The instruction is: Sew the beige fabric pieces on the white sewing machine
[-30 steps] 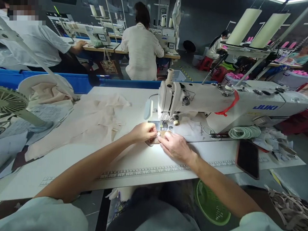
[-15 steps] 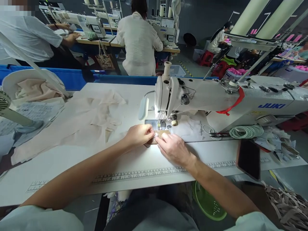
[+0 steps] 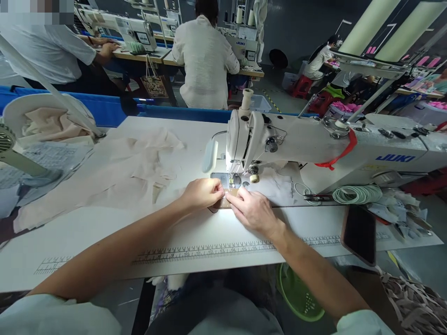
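Note:
My left hand (image 3: 204,192) is closed in a pinch at the front of the sewing machine's needle area. Facing it, my right hand (image 3: 254,209) has its fingers bent together, with the fingertips nearly meeting those of the left. Between them is a small whitish bit of fabric (image 3: 226,195), mostly hidden by the fingers. Beneath the fingertips a flat tan piece (image 3: 220,204) shows; its kind is unclear. The sewing machine (image 3: 286,139) stands just beyond, its presser foot and needle (image 3: 231,180) lit from above.
Pale cut fabric (image 3: 118,172) covers the table's left side. To the right lie thread snips (image 3: 317,197), a coil of pale cord (image 3: 356,193), fabric scraps (image 3: 401,209) and a phone (image 3: 359,235). A printed ruler (image 3: 209,251) runs along the front edge. Co-workers (image 3: 206,60) sit beyond.
The camera view has shifted slightly. My right fingers have moved a little over the tan piece, while my left hand keeps its pinch in nearly the same place.

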`<state>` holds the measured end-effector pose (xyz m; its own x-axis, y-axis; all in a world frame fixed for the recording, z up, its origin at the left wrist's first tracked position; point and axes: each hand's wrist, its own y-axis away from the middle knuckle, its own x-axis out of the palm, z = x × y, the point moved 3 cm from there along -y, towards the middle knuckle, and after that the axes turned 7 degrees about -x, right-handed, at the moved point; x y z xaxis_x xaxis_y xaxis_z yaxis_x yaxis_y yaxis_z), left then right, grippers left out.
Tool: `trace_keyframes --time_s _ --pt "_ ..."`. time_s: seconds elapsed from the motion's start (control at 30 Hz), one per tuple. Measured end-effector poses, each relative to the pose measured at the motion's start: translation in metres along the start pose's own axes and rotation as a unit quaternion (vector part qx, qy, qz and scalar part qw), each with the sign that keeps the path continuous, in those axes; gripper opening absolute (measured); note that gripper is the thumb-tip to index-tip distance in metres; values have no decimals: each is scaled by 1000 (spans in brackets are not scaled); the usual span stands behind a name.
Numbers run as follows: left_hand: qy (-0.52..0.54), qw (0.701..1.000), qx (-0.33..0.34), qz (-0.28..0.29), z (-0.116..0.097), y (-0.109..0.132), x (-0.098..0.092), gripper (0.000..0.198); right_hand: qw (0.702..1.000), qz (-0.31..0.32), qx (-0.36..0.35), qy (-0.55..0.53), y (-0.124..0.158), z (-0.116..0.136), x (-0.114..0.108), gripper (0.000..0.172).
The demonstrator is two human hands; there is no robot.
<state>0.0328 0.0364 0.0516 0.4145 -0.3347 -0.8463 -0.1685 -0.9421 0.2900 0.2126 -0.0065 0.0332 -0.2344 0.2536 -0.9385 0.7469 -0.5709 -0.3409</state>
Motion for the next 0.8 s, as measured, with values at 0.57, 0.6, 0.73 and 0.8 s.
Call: trace_keyframes --time_s 0.57,0.6,0.73,0.8 --pt "-183 864 360 -302 3 52 43 35 997 69 25 22 -9 16 2 27" --pt "-187 861 364 -302 4 50 43 36 997 68 26 22 -9 16 2 28" --pt "-181 861 380 -286 9 41 41 36 998 48 38 9 -8 12 0 29" --pt "-175 866 379 -275 11 33 39 37 997 30 64 6 -6 5 -1 30"
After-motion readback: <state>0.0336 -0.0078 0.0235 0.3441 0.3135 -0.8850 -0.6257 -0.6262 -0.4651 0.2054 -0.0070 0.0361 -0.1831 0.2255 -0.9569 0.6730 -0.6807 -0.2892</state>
